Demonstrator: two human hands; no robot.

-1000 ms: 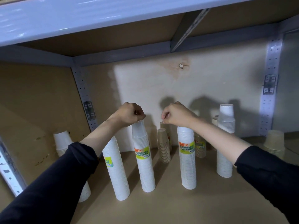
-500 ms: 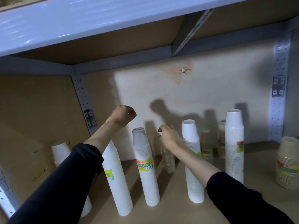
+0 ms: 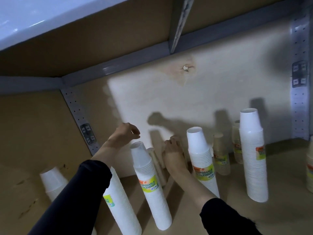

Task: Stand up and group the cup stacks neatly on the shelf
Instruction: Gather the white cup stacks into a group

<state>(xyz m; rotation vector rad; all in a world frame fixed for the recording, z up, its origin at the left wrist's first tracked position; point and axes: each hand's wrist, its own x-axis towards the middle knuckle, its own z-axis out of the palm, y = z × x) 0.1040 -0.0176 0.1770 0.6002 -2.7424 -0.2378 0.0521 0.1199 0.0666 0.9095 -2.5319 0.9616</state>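
1. Both hands have come off the tops of the two labelled white stacks they pinched a second ago. The left hand (image 3: 125, 135) has lifted clear, and the right hand (image 3: 173, 150) has dropped into the gap between those stacks.
2. Left hand: it hovers just above and to the left of the near labelled stack (image 3: 151, 185). Its fingers are loosely curled and hold nothing.
3. Right hand: it reaches far into the shelf, just beside a short brown stack (image 3: 156, 164) that stands behind the near labelled stack. Its fingers (image 3: 174, 139) bend downward at the far side. The blur leaves it unclear whether they grip the brown stack or only touch it — I cannot tell.
4. White stacks, all upright on the shelf board (image 3: 220, 221):
   - a short one far left (image 3: 52, 182)
   - a tall one under the left forearm (image 3: 122, 211)
   - the near labelled stack
   - a second labelled stack (image 3: 202, 160), just right of the right wrist
   - the tallest stack (image 3: 254, 160), further right and apart from the others
5. Two more brown stacks (image 3: 221, 156) (image 3: 237, 148) stand near the back panel (image 3: 169, 99), between the second labelled stack and the tallest one — close together, slightly blurred.
6. A further stack (image 3: 310, 168) is cut off at the right edge.
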